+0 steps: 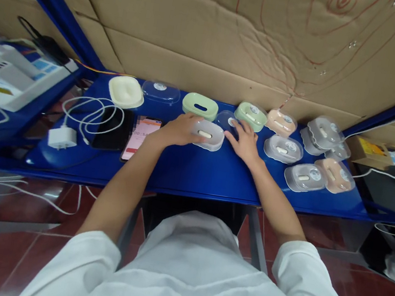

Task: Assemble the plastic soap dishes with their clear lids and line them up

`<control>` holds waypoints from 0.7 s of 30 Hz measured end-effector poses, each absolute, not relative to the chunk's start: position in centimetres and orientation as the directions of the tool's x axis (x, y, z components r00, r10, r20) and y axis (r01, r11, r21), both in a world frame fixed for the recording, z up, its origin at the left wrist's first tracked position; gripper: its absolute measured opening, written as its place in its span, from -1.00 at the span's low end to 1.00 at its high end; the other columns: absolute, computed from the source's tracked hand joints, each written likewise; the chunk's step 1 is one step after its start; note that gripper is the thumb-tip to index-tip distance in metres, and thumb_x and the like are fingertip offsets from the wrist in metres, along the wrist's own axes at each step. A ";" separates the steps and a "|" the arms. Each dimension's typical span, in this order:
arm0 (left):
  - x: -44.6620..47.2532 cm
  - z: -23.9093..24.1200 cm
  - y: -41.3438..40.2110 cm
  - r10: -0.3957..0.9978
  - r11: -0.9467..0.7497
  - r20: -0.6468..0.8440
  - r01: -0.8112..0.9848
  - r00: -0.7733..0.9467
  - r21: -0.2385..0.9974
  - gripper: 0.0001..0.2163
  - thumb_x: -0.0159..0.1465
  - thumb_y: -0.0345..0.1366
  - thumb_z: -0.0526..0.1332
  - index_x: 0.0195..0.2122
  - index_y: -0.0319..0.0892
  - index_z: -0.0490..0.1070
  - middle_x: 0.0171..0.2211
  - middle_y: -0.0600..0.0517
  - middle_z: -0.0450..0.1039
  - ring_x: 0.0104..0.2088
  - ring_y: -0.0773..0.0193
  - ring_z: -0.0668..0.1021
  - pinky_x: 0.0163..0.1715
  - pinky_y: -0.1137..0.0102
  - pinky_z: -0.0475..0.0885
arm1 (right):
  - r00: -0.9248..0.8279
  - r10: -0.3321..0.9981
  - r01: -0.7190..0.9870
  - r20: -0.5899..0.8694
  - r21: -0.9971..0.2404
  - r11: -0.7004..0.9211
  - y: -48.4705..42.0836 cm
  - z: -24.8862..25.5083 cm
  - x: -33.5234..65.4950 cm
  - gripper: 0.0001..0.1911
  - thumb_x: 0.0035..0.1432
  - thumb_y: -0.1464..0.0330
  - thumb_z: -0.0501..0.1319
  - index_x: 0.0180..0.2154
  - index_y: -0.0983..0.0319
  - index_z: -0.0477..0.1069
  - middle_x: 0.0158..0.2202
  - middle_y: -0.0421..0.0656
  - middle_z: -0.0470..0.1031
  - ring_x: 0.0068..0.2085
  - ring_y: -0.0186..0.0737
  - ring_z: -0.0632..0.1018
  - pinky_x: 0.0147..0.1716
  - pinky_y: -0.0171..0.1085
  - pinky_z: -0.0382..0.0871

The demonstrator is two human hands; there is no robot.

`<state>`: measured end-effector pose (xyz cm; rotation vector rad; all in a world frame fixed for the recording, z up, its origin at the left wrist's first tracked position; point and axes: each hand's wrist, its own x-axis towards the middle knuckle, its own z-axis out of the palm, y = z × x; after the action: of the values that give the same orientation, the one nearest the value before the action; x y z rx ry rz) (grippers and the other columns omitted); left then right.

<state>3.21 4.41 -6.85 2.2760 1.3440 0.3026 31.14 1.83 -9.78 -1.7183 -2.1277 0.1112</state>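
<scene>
My left hand point(181, 128) rests on the left end of a translucent white soap box base point(209, 135) on the blue table point(194, 172). Right beside it, my right hand point(243, 140) lies flat with its fingers on a clear lid point(225, 118) just behind the box. A green box base point(200, 105) stands behind my left hand. A closed green box point(251, 115) sits behind my right hand.
A cream base point(126, 91) and a clear lid point(160, 91) lie at the back left. Several closed boxes, pink and clear point(308, 150), fill the right side. A phone point(141, 137), a black phone and a white charger with cable point(63, 137) lie left. Cardboard lines the wall.
</scene>
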 end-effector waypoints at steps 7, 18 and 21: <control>2.8 -7.5 5.2 0.808 -0.464 -0.031 0.668 0.588 0.582 0.00 0.05 0.25 0.48 0.47 -0.04 0.27 0.49 -0.19 0.25 0.46 -0.35 0.31 0.45 -0.10 0.23 | -0.175 0.921 0.834 0.348 -0.446 0.327 3.3 -10.1 33.1 -0.44 0.43 0.04 0.25 0.28 0.22 0.49 0.33 0.12 0.47 0.34 0.19 0.48 0.36 0.22 0.37; 3.9 -8.8 5.1 0.847 -0.467 0.107 0.633 0.520 0.617 0.09 0.13 0.14 0.50 0.58 -0.03 -0.01 0.53 -0.28 0.07 0.49 -0.43 0.20 0.44 -0.23 0.15 | -0.520 0.728 0.622 0.447 -0.386 0.681 0.5 -9.3 29.9 -0.47 0.54 0.01 0.05 0.35 0.04 0.44 0.35 0.02 0.42 0.40 0.08 0.40 0.43 0.23 0.30; 3.5 -9.0 5.4 0.823 -0.494 0.082 0.636 0.562 0.593 0.03 0.13 0.03 0.52 0.55 -0.02 0.07 0.52 -0.24 0.07 0.50 -0.35 0.20 0.47 -0.14 0.15 | -0.543 0.724 0.630 0.426 -0.364 0.686 0.7 -9.6 29.9 -0.47 0.56 0.05 0.02 0.40 -0.02 0.39 0.41 -0.02 0.34 0.45 0.10 0.32 0.47 0.28 0.22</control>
<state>3.49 5.37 -8.98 2.2911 1.1699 0.4893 29.90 0.70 -9.63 -1.0378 -2.3436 0.2249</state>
